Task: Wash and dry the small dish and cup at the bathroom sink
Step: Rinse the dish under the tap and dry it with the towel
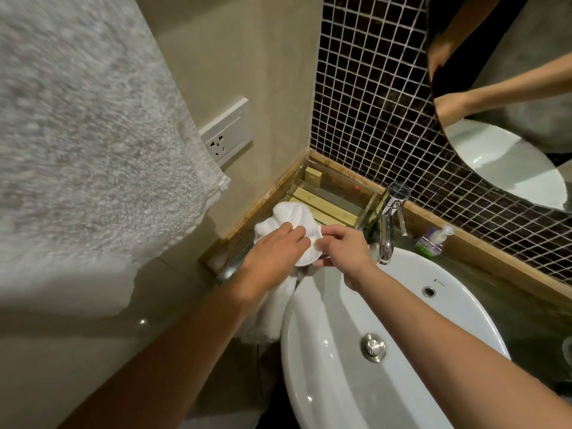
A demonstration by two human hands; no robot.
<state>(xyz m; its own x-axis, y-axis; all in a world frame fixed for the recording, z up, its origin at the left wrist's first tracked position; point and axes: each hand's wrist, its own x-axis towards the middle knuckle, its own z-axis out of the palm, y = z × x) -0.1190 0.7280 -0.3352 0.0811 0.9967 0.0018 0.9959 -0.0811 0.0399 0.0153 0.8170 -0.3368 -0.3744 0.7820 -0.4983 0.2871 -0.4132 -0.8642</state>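
Observation:
Both hands meet just left of the white sink (458, 292), over the counter. My left hand (272, 252) presses a bunched white cloth (291, 216) against a small white round dish (306, 257). Only the dish's lower edge shows past the cloth. My right hand (343, 246) pinches the dish's right rim between thumb and fingers. The cloth's tail (269, 317) hangs down beside the basin's left edge. At the far right edge, something round and glassy (568, 351) sits on the counter; I cannot tell whether it is the cup.
A chrome faucet (387, 230) stands behind the basin, its drain plug (373, 348) at the middle. A clear tray of small boxes (334, 199) fills the corner. A soap bottle (433, 239), wall socket (227, 131), large hanging towel (77, 134) and round mirror (510, 119) surround the area.

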